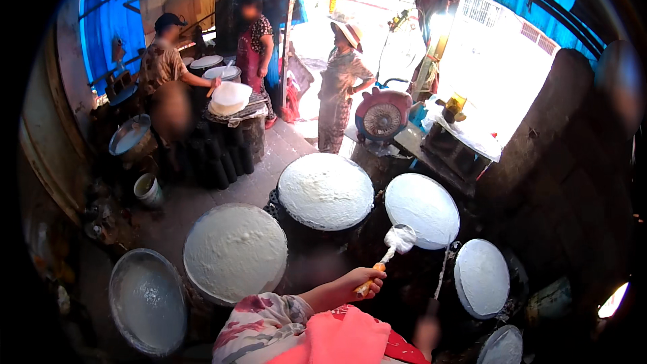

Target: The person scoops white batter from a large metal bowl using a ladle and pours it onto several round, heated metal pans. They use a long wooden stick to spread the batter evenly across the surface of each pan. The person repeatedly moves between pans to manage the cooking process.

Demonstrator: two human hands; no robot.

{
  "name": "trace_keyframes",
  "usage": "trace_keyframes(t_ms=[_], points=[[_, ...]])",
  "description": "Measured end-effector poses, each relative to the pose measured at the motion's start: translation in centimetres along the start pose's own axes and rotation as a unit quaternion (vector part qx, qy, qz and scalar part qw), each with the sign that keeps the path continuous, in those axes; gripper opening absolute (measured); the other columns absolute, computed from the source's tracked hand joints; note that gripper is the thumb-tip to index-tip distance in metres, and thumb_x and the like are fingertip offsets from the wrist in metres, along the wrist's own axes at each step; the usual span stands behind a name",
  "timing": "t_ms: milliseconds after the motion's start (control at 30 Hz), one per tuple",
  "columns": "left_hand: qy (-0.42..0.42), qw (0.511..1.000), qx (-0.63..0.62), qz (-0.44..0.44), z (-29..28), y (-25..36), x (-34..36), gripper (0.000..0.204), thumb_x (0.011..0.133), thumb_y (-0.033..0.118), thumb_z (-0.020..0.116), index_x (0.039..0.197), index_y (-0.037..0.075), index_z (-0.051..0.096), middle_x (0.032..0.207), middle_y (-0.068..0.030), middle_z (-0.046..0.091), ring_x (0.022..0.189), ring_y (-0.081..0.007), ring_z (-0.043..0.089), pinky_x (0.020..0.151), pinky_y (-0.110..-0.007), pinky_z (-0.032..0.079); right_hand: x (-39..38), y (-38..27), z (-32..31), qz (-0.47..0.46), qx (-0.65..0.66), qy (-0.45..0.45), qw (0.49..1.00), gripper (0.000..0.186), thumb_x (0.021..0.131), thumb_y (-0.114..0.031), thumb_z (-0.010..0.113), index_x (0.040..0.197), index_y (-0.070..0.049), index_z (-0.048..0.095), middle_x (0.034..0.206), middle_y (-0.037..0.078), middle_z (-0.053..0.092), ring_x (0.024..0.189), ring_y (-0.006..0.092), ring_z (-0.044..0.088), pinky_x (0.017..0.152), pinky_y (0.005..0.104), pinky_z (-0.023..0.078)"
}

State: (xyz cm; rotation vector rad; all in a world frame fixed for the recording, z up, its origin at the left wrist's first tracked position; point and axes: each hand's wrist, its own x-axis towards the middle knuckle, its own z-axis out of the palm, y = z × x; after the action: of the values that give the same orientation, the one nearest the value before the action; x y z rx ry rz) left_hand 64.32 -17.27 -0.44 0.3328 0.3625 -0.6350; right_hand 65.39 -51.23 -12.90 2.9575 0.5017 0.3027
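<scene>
My left hand (362, 284) is closed round the orange handle of a ladle (400, 237), whose bowl is coated in white batter. The ladle's bowl is at the near edge of a round griddle (422, 209) covered with a white layer. Lower right, my right hand (426, 334) is partly blurred at the dark handle of a long thin spatula (441, 273), its blade pointing up toward the same griddle. Another white-covered griddle (325, 190) lies to the left of it, and a further one (481, 278) to the right.
At left are a large white-covered griddle (235, 253) and a basin of pale liquid (148, 302). A bucket (147, 190) stands on the floor. A fan (382, 116) sits beyond the griddles. Two people work at a far-left stove; another person (340, 87) stands by the opening.
</scene>
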Motion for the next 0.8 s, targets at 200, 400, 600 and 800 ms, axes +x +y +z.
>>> trace_keyframes(t_ms=[200,400,600,800], points=[[-0.031,0.998,-0.003,-0.048,3.1,-2.6,3.6,0.011,0.091,0.015,0.053,0.090,0.013,0.042,0.065,0.0052,0.043,0.048,-0.0029,0.042,0.041,-0.016,0.035,-3.9,7.0,4.8,0.096,-0.020,-0.002,0.995,0.018,0.086,-0.014,0.050,0.077,-0.008,0.064,0.074,0.010,0.060,0.064,0.0237,0.059,0.056,0.0365,0.047],[-0.005,0.995,-0.003,-0.104,8.7,-6.7,7.1,0.012,0.093,0.015,0.051,0.101,0.007,0.046,0.063,0.0047,0.040,0.046,-0.0024,0.037,0.040,-0.016,0.030,-7.2,10.6,-1.7,0.166,0.124,0.152,0.966,0.022,0.088,-0.008,0.043,0.096,-0.003,0.063,0.079,0.011,0.063,0.073,0.0263,0.060,0.066,0.0358,0.048],[0.029,0.992,0.006,-0.126,11.1,-9.1,7.7,0.024,0.093,0.013,0.048,0.113,-0.001,0.047,0.065,0.0038,0.039,0.049,-0.0032,0.037,0.042,-0.017,0.032,-10.3,12.0,-3.9,0.360,0.289,-0.041,0.886,0.013,0.089,-0.019,0.049,0.095,-0.010,0.057,0.079,0.017,0.062,0.075,0.0375,0.061,0.064,0.0496,0.048],[-0.023,0.983,-0.054,-0.175,10.5,-8.7,6.2,0.037,0.097,0.015,0.035,0.127,-0.006,0.039,0.068,0.0002,0.037,0.047,-0.0061,0.036,0.043,-0.022,0.034,-13.4,14.3,-4.3,0.360,0.229,0.084,0.901,0.008,0.085,-0.012,0.049,0.086,-0.005,0.053,0.076,0.018,0.060,0.069,0.0379,0.061,0.059,0.0474,0.048]])
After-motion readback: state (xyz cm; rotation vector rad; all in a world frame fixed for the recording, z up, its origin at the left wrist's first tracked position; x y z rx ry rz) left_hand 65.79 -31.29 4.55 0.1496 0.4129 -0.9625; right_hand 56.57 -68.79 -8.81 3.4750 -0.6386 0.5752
